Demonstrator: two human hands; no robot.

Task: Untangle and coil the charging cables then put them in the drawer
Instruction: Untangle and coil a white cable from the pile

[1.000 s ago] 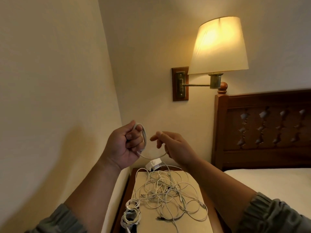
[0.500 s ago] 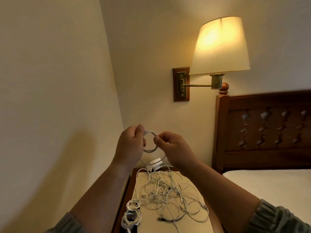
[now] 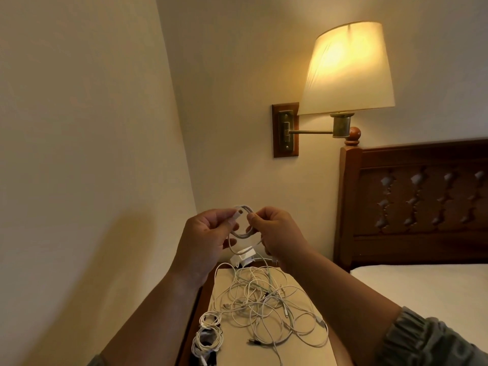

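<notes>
Head view: pinches a small white cable loop (image 3: 244, 234) between left grip (image 3: 203, 239) and right grip (image 3: 274, 233), above the far edge of the cream-topped desk (image 3: 237, 352). Leaves a tangled heap of thin white cables (image 3: 264, 307) mid-desk, with two wound white bundles (image 3: 208, 336) at the near left corner. Looks early; drawer unseen.

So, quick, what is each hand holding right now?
Left hand: pinches one side of the small white cable coil.
Right hand: pinches the coil's other side.
</notes>
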